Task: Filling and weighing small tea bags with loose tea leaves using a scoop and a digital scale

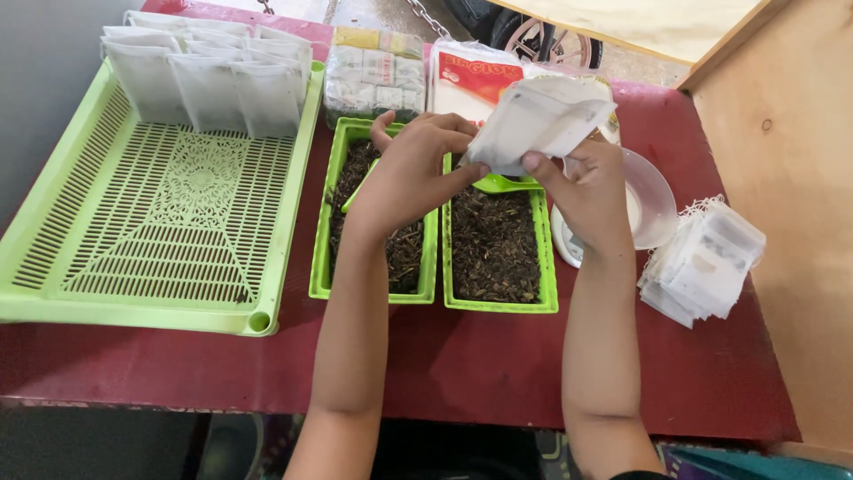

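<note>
White filter pouch point(533, 124), gripped by both hands above two green trays of dried leaves point(496, 244), is pinched by the left hand point(410, 173) and right hand point(586, 191); finished pouches stand upright in the slatted green basket point(160, 222) on the red bench point(462, 364).

We take this for a small home-run packing stand set up outdoors or in an open garage: a dark red worktable point(498, 364) stands against a bare plywood wall point(782, 178), and beyond it we see concrete ground, a hanging metal chain point(428, 18) and a black vehicle tyre point(524, 36). On the table we find a large lime-green slotted plastic tray point(160, 231) lined with filled white paper sachets point(209, 76), two narrow green plastic trays of dark loose dried leaves point(496, 240), a white round weighing scale point(644, 200) and a stack of empty white mesh bags point(702, 262)
</note>
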